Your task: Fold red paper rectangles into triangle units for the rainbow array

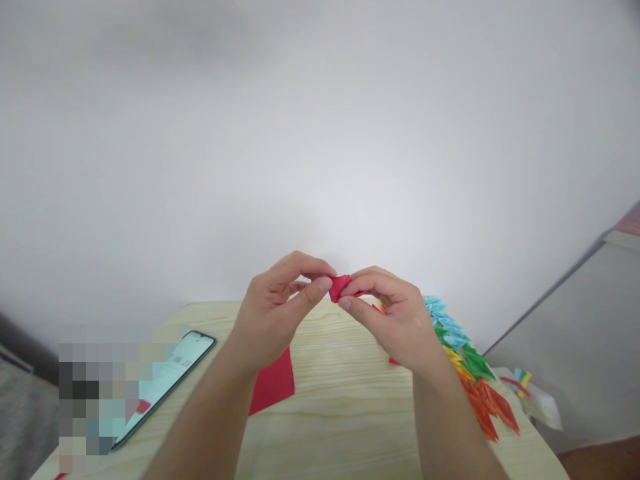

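Note:
Both of my hands are raised above a light wooden table (340, 407) and pinch one small folded piece of red paper (339, 286) between them. My left hand (277, 310) grips its left side with thumb and forefinger. My right hand (393, 317) holds its right side, fingers closed around it. A flat sheet of red paper (274, 385) lies on the table below my left wrist, partly hidden by my forearm.
A phone (167, 383) with a lit screen lies at the table's left. Along the right edge runs a row of folded paper pieces: blue (443, 320), green (473, 360), yellow and orange (487, 403). A white wall stands behind. Paper scraps (530, 393) lie off the table's right.

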A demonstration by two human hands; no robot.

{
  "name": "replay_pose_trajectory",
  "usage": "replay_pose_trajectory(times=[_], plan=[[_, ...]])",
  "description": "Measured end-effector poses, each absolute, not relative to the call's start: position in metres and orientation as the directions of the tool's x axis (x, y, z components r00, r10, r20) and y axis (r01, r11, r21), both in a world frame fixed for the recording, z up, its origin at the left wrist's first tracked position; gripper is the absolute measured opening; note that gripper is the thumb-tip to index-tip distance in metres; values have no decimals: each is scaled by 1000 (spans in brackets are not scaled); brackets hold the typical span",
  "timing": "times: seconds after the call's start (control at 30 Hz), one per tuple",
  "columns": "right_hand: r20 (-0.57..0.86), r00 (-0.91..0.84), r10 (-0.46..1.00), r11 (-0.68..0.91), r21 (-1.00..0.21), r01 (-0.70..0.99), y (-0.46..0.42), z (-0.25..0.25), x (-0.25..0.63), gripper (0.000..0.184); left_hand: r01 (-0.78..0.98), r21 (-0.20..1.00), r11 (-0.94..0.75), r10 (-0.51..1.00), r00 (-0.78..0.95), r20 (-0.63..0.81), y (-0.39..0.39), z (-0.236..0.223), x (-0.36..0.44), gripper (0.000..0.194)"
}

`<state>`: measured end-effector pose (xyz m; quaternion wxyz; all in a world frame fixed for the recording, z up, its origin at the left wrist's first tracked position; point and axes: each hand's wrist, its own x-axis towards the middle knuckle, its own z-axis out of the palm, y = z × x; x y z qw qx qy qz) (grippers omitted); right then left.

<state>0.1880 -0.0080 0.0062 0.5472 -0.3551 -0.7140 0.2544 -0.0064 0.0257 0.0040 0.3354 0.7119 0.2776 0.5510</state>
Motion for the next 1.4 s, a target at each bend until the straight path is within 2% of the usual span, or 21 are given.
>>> replay_pose_trajectory(times=[0.1, 0.2, 0.27, 0.37, 0.47, 0.57, 0.67, 0.87, 1.4], plan=[[514, -191, 836, 541, -832, 127, -9, 5, 191, 4, 16, 792, -610, 760, 296, 579, 25, 3, -11, 13], [391, -273, 879, 419, -906, 51, -9, 6, 195, 8, 79, 788, -610, 738, 419, 529, 21, 4, -19, 39], [289, -323, 901, 315, -948, 31, -8, 7, 198, 11, 157, 760, -631, 716, 494, 492, 17, 7, -25, 45], [198, -367, 909, 214, -977, 4, -6, 8, 201, 12, 245, 720, -649, 697, 571, 434, 13, 14, -30, 32], [182, -400, 898, 179, -983, -45, -4, 7, 203, 12, 327, 701, -634, 712, 600, 365, 10, 20, -31, 20], [165, -441, 882, 142, -986, -85, -3, 2, 205, 22, 374, 680, -631, 725, 597, 344, 8, 23, -29, 8], [168, -439, 883, 172, -985, -31, -4, -2, 204, 28, 399, 662, -635, 731, 587, 347, 7, 23, -28, 7], [244, -381, 892, 292, -954, 70, -6, 0, 199, 15, 420, 651, -633, 733, 596, 328, 6, 22, -29, 12], [315, -304, 899, 377, -910, 173, -7, 2, 198, 9, 359, 712, -604, 756, 542, 367, 10, 22, -25, 5]])
